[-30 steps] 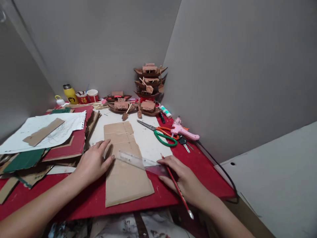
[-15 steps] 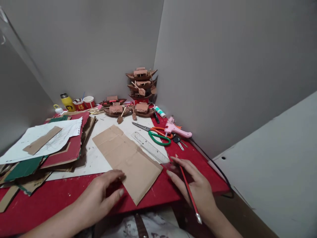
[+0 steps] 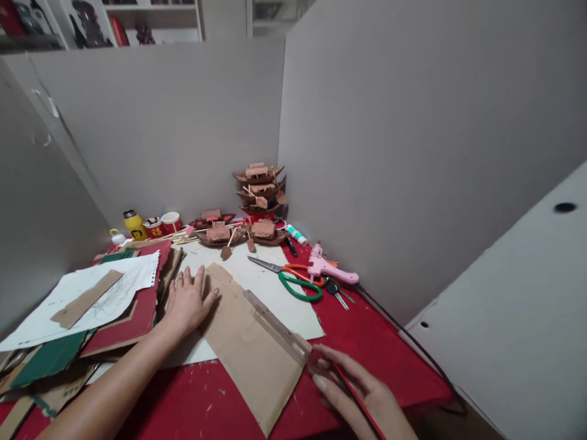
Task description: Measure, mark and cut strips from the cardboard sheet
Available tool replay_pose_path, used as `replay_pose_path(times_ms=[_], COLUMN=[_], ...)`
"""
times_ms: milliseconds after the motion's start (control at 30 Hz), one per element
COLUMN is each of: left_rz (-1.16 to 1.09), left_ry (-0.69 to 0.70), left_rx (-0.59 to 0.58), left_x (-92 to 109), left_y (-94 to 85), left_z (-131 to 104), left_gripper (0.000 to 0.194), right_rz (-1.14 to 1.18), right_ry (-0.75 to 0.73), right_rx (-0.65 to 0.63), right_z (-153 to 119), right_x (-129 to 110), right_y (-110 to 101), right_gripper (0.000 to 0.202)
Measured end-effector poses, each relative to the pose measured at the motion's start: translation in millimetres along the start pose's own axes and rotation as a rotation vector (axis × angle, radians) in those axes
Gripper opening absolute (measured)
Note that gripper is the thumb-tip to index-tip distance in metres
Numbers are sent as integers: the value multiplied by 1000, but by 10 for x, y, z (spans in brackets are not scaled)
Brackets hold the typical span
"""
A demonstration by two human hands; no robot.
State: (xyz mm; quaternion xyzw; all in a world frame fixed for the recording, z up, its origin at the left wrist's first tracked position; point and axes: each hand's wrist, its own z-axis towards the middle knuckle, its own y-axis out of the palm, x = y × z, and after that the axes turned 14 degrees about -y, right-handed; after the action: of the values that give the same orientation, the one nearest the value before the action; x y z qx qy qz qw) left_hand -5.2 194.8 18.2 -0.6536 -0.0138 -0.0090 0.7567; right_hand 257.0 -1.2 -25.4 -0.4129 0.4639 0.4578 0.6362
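Note:
A brown piece of cardboard [image 3: 250, 351] lies slantwise across the white sheet [image 3: 293, 299] and the red tabletop. My left hand [image 3: 190, 302] rests at its upper left edge with fingers spread. My right hand [image 3: 362, 391] pinches the near end of a clear ruler [image 3: 275, 324], which is over the cardboard's right side. A slim red pencil [image 3: 355, 397] is also in that hand, slanting back across the palm; its tip is hidden. Beyond the ruler lie scissors [image 3: 298, 284] with green and orange handles.
Stacked cardboard and paper [image 3: 119, 311] stand left. Model boats [image 3: 259, 198] are piled at the back, near a yellow bottle [image 3: 134, 226] and paper cups [image 3: 170, 222]. To the right are a pink glue gun [image 3: 330, 266], its black cord, keys [image 3: 337, 293] and a grey partition [image 3: 413, 153].
My left hand has moved forward from the cardboard's near left edge to its upper left edge. My right hand has brought the ruler from the white sheet over the cardboard. The view has tilted up.

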Motion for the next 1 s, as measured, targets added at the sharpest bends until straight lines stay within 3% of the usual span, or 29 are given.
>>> replay_pose_path(times_ms=[133,300,500,600,800,1000], left_rz=[50,100,182,213,177,218], left_ry=[-36,-20,35,71,75,76], left_rx=[-6,26,11,-20,-106,-56], left_x=[-21,-41,-48,-69,-345,-612], left_y=[60,0,-127,-195,-230,-193], left_z=[-1,-104,-504,-751,-1092,-1222], left_gripper=[69,66,62,60,54,52], right_rz=[19,-63,-324,-416,-487,-540], right_ry=[-18,-115,-283,-303,-333,-453], right_rx=[-15,-18,125,118,31,-102], right_z=[110,264,430,471,523,598], right_x=[-37,-55,170,201,178,129], right_y=[22,-45,-271,-353,-315,-218], right_gripper=[49,44,37,35,36,31])
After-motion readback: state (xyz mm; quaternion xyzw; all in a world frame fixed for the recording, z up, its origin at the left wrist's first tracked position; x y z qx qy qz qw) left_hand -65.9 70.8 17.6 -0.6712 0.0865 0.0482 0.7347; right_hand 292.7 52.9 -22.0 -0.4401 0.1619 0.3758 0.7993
